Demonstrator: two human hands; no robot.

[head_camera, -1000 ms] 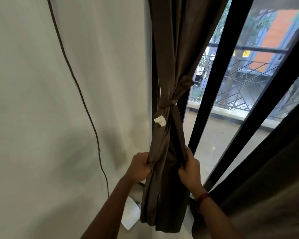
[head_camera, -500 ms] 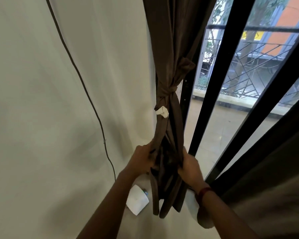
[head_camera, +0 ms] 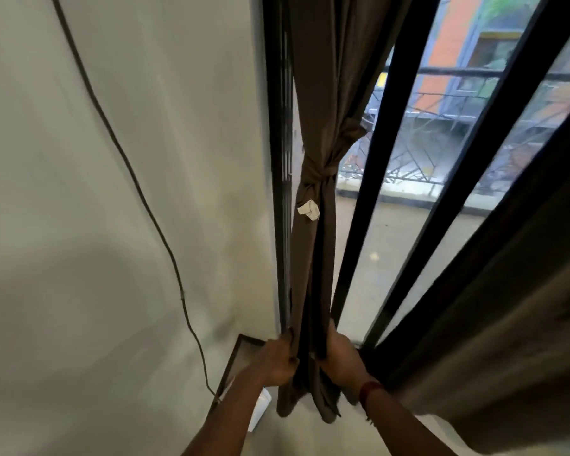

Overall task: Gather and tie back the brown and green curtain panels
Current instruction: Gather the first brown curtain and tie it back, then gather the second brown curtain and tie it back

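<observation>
The brown curtain panel [head_camera: 323, 103] hangs in front of the window's left edge, gathered and knotted on itself at mid height [head_camera: 320, 181], with a small white tag [head_camera: 309, 210] just below the knot. My left hand [head_camera: 277, 360] grips the left side of the curtain's lower tail. My right hand [head_camera: 341, 357] grips its right side, and a red band sits on that wrist. The tail ends hang below my hands near the floor. A second, grey-green curtain panel [head_camera: 507, 324] hangs loose at the right.
A white wall [head_camera: 96, 225] fills the left, with a dark cable [head_camera: 145, 199] running down it. Black window frame bars [head_camera: 392, 159] stand behind the curtain. A white object [head_camera: 260, 409] lies on the floor under my left arm.
Both hands have slid down the curtain tail toward the floor, pulling it straight and narrow below the knot. The view has tilted downward.
</observation>
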